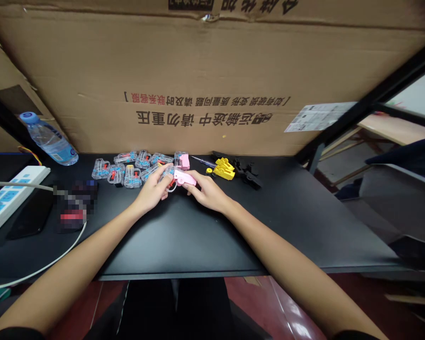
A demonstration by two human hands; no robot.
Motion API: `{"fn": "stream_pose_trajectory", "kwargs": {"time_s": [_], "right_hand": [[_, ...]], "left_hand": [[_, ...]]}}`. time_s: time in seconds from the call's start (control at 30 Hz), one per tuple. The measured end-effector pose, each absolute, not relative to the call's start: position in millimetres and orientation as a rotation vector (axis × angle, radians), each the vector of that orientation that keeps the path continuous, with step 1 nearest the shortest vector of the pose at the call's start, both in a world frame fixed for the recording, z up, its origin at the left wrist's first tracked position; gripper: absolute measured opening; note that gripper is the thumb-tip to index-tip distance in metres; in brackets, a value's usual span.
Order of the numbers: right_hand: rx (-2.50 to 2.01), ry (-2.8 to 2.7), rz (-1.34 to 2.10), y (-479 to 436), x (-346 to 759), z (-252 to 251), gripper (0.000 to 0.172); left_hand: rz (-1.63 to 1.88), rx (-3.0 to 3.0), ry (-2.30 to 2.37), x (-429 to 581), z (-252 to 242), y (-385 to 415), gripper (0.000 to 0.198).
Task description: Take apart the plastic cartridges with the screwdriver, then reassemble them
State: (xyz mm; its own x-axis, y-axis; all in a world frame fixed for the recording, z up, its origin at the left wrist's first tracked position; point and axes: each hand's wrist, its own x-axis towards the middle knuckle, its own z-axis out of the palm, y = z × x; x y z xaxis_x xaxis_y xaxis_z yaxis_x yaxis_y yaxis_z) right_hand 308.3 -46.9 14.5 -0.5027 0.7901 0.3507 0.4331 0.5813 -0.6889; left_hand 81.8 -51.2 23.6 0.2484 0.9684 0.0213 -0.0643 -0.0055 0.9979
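Near the back of the black table, both my hands close around a small toy gun with a clear body and a pink part (184,178). My left hand (153,190) grips its clear end, where a bit of red shows by the fingers. On the pink part, the fingers of my right hand (208,190) are pressed. Several clear toy pieces with blue and red parts inside (132,176) lie beside and behind my left hand. Just behind the held toy is another pink piece (184,161). Yellow pieces (224,170) and black pieces (247,174) lie beyond my right hand.
A cardboard sheet (212,61) stands along the table's back. At the left are a water bottle (51,141), a white power strip (17,196), a dark phone-like slab (31,215) and a white cable (53,262). A thin pen-like tool (202,161) lies near the yellow pieces.
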Motion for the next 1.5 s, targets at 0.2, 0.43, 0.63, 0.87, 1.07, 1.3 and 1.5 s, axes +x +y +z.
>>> {"fn": "stream_pose_trajectory", "kwargs": {"time_s": [0.2, 0.43, 0.63, 0.87, 1.07, 1.3, 1.5], "right_hand": [[-1.015, -2.223, 0.5, -48.3, 307.3, 18.8, 0.035], [-1.013, -2.159, 0.718, -44.5, 314.2, 23.3, 0.036], [-0.917, -1.606, 1.434, -42.5, 309.8, 25.5, 0.053], [-0.905, -1.412, 1.665, -46.6, 299.7, 26.6, 0.04], [-0.944, -1.55, 1.162, -47.1, 295.2, 21.9, 0.04], [-0.893, -1.608, 1.008, -48.0, 294.4, 15.5, 0.034], [-0.871, -1.575, 1.205, -44.6, 296.3, 18.1, 0.036]], "left_hand": [[1.088, 1.289, 0.98, 80.5, 21.5, -50.5, 0.07], [1.002, 1.221, 0.922, 77.5, 23.5, -44.1, 0.07], [1.161, 1.495, 0.905, 65.0, 27.5, -36.9, 0.055], [1.085, 1.769, 0.964, 74.8, 30.3, -48.2, 0.043], [1.113, 1.706, 1.031, 76.5, 32.6, -49.0, 0.044], [1.119, 1.701, 1.046, 76.5, 33.6, -48.8, 0.044], [1.077, 1.713, 1.037, 75.1, 31.7, -46.4, 0.044]]}}
